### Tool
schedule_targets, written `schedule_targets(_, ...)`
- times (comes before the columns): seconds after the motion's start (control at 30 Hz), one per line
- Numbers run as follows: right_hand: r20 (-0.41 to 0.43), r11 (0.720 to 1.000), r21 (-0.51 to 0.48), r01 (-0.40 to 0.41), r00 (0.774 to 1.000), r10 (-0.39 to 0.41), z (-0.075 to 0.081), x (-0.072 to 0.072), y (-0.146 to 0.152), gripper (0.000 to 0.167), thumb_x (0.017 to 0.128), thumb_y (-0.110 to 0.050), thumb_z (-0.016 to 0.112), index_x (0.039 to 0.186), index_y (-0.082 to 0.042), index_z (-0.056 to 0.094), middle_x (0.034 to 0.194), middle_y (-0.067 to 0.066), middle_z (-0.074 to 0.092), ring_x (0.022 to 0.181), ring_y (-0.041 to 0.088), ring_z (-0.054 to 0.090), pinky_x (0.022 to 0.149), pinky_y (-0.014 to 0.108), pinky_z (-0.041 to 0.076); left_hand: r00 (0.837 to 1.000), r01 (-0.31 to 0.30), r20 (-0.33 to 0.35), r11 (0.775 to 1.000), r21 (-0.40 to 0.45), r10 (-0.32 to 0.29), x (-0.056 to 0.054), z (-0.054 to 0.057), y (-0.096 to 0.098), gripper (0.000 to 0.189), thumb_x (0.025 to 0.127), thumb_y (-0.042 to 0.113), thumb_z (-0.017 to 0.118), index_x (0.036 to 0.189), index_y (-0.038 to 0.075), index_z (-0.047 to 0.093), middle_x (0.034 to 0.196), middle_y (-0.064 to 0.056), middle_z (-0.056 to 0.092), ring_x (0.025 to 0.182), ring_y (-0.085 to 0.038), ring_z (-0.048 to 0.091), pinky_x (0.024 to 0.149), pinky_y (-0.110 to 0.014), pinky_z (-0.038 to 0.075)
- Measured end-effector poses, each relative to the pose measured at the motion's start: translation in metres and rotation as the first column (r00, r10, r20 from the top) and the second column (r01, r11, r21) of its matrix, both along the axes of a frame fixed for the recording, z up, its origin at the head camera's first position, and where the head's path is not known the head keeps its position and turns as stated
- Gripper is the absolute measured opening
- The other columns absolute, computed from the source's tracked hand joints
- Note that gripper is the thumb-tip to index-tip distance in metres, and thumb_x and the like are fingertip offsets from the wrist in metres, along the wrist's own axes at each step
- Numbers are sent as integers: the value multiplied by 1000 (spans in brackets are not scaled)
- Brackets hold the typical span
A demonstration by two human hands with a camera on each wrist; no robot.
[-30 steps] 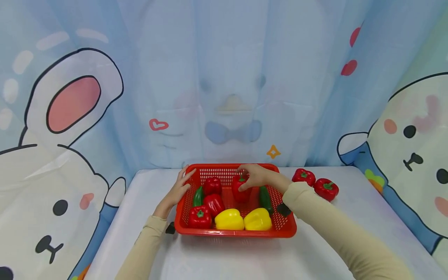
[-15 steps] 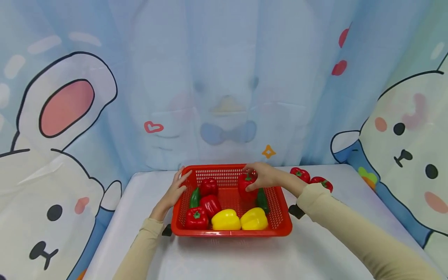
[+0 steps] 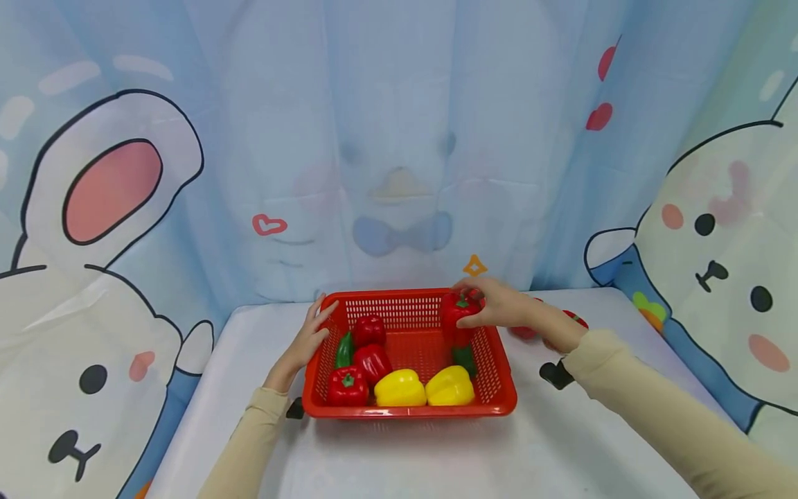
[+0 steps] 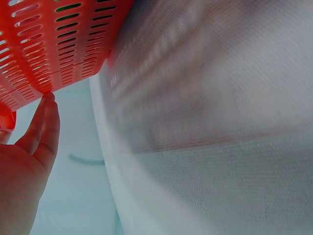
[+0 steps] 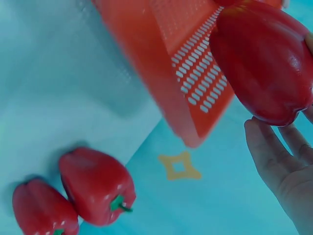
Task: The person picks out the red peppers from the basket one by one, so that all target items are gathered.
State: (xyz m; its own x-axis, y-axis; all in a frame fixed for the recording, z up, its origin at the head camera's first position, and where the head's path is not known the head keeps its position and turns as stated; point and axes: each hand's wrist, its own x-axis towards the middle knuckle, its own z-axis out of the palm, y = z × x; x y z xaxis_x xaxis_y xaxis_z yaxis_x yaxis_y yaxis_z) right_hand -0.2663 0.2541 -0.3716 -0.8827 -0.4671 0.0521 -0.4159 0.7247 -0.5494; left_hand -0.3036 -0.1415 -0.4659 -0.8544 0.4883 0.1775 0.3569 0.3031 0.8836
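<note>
My right hand (image 3: 495, 303) grips a red bell pepper (image 3: 454, 315) above the back right part of a red plastic basket (image 3: 410, 412). In the right wrist view this bell pepper (image 5: 266, 61) fills the upper right, with fingers around its end. At the basket's left rim, my left hand (image 3: 307, 339) rests with its fingers extended; the left wrist view has its fingertips (image 4: 49, 98) against the perforated wall. Inside the basket are three red bell peppers (image 3: 372, 364), two yellow bell peppers (image 3: 400, 388) and green cucumber-like vegetables (image 3: 344, 351), one partly hidden.
Two more red bell peppers (image 5: 95, 186) lie on the white-covered table (image 3: 399, 457), right of the basket, partly behind the right forearm in the head view. A light blue curtain (image 3: 393, 138) with cartoon animals hangs behind the table.
My right hand has lifted the red bell pepper and carried it rightward, toward the basket's back right corner. My left hand stays at the left rim. The head view has shifted slightly.
</note>
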Motion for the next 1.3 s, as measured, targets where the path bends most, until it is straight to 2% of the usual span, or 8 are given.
schedule_targets(0.13, 10, 998, -27, 58, 998, -57, 9, 8, 15, 66, 80, -28, 81, 133, 2, 55, 123, 19, 59, 112, 42, 56, 79, 43, 56, 1000, 2, -6, 1000, -3, -2, 0, 1, 1, 58, 91, -9, 37, 148, -13, 28, 158, -31, -7, 144, -49, 3, 106, -60, 31)
schedule_targets(0.23, -4, 995, -33, 92, 996, -92, 14, 14, 26, 68, 79, -27, 82, 134, 2, 54, 125, 20, 58, 112, 42, 56, 78, 43, 56, 1000, 2, -15, 1000, -3, -2, 1, 2, 2, 58, 91, -9, 37, 148, -14, 28, 158, -31, -6, 144, -49, 2, 108, -60, 27)
schedule_targets(0.3, -18, 993, -35, 109, 994, -109, 15, 17, 33, 69, 78, -27, 83, 134, 2, 54, 125, 21, 58, 112, 41, 56, 77, 43, 57, 1000, 3, -10, 1000, -7, -3, 0, 0, 1, 58, 91, -9, 37, 148, -13, 28, 158, -32, -6, 144, -49, 3, 107, -59, 30)
schedule_targets(0.53, -18, 984, -37, 174, 984, -175, 14, 28, 62, 75, 74, -27, 86, 135, 1, 52, 127, 22, 57, 113, 44, 54, 72, 44, 57, 999, -23, -24, 999, 28, 24, -20, -34, -3, 59, 92, -8, 37, 151, -6, 30, 161, -24, -6, 145, -45, 6, 103, -56, 37)
schedule_targets(0.7, -30, 979, -25, 203, 979, -204, 7, 37, 81, 73, 73, -25, 86, 133, 1, 52, 126, 24, 55, 113, 45, 53, 72, 45, 57, 998, -34, -44, 999, 32, 36, -22, -40, -4, 61, 91, -3, 39, 151, -4, 33, 162, -22, -4, 145, -43, 7, 104, -55, 36)
schedule_targets(0.97, -55, 967, 2, 256, 965, -256, -14, 51, 100, 75, 71, -27, 88, 130, 4, 53, 124, 26, 54, 109, 46, 54, 68, 44, 58, 998, -40, -39, 999, 23, 41, -22, -32, -4, 60, 92, -6, 36, 152, -4, 31, 162, -21, -5, 145, -44, 8, 103, -57, 37)
schedule_targets(1.2, -56, 965, 31, 260, 964, -259, -38, 55, 107, 72, 69, -24, 89, 126, 3, 56, 122, 26, 55, 109, 44, 52, 69, 44, 58, 1000, -2, -1, 1000, 12, 2, -2, -3, -1, 59, 90, -9, 37, 148, -14, 26, 158, -31, -7, 144, -50, 3, 105, -56, 32)
schedule_targets(1.3, -76, 966, 68, 249, 967, -244, -48, 56, 108, 67, 68, -23, 90, 122, 2, 59, 119, 24, 57, 109, 42, 53, 69, 44, 58, 1000, -3, 22, 1000, 4, 3, 1, 0, 0, 60, 91, -10, 37, 150, -12, 26, 159, -29, -8, 144, -48, 5, 105, -54, 33)
